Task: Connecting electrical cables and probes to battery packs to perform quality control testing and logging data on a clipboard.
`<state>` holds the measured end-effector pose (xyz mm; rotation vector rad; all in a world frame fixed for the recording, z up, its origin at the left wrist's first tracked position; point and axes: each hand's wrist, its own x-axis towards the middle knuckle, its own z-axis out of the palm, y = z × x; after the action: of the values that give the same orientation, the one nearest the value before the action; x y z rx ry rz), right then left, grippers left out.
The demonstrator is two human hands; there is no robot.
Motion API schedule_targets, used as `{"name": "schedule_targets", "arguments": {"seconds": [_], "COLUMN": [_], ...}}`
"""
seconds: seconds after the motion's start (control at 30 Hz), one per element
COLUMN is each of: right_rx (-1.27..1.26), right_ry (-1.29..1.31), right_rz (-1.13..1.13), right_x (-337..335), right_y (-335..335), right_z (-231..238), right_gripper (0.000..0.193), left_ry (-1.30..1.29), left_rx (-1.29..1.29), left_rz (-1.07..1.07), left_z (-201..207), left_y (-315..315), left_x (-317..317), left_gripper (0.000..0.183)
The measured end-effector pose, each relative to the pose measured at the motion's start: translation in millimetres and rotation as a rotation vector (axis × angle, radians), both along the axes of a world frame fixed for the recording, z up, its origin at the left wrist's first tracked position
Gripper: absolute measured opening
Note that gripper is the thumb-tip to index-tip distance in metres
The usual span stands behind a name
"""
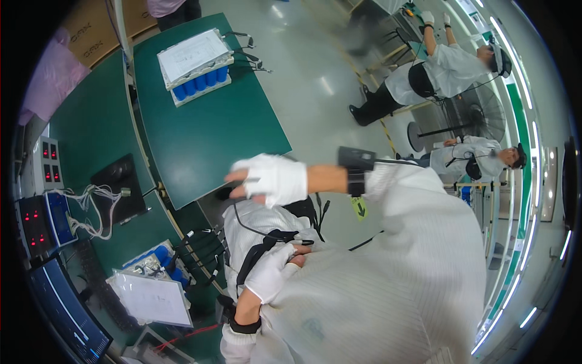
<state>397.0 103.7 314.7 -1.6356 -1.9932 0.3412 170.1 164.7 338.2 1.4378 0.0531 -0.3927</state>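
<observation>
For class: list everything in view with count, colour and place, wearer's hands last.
Worktables: at least two, green, left and upper left
Cylindrical-cell packs: two, blue and white, upper and lower left
Printed sheets: two, white, at the packs
Red-digit displays: two, white and dark, left edge
Monitor: one, dark, lower left
Cable bundle: one, white, left worktable
Cardboard boxes: count unclear, brown, top left
Floor arrow: one, dark on yellow-green, floor
Pedestal fan: one, dark, right
Co-workers: at least three, white or pink clothing, right and top
Left hand: one, white-gloved, waist
Right hand: one, white-gloved, centre

Yellow-and-black tape [387, 133] marks the glossy grey floor [291, 79] near a green worktop [212, 133]; white strip lights [528, 317] glow.
</observation>
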Motion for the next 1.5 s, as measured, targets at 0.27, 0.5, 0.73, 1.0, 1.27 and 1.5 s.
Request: {"name": "schedule_targets", "arguments": {"seconds": [0.27,0.5,0.73,1.0,1.27,1.5], "right_rx": [-0.647,-1.117,-1.574,0.692,-0.871,-0.855], "right_ry": [-0.384,0.615,-0.098,0.987,0.791,0.398], "right_rz": [0.501,0.440,-0.303,0.176,0.481,-0.083], "right_x": [-9,-39,-52,-54,-153,-263], "right_y": [-1,-189,-25,76,150,145], "right_z": [-121,-184,13,259,134,-61], "right_gripper": [0.040,0.025,0.033,0.026,0.033,0.070], "left_ry": [-0.050,0.058,0.129,-0.565,0.450,0.934], "left_rx": [0.145,-0.028,0.195,0.753,1.309,1.233], "left_rz": [0.041,0.567,1.403,1.061,1.527,1.070], "left_z": [5,42,62,163,24,-35], "left_y": [0,19,27,42,226,276], "left_x": [-17,-77,-156,-80,-223,-252], "left_gripper": [0.022,0.031,0.027,0.032,0.033,0.039]}}
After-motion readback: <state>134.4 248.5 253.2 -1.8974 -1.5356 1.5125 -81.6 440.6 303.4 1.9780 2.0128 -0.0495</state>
